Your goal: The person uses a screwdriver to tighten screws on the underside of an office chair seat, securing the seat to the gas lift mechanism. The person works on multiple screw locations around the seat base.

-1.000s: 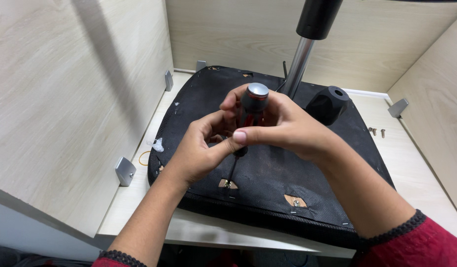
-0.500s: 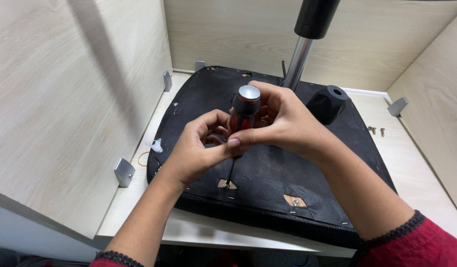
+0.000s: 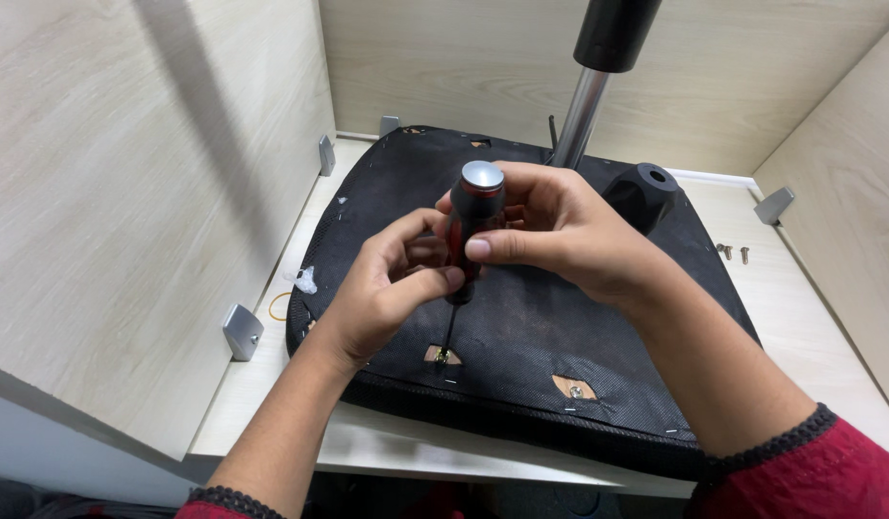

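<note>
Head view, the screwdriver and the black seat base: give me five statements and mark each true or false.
1. Both hands grip the screwdriver. True: the left hand holds the lower handle, the right hand the upper part.
2. The screwdriver lies flat on the seat base. False: it stands nearly upright, tip down at a cut-out in the fabric.
3. Two loose screws lie on the wooden surface to the right of the seat base. True.
4. The metal column is held by the right hand. False: it rises behind the hands, untouched.
5. The second cut-out near the front edge has the screwdriver tip in it. False: it is free; the tip is in the left one.
</note>
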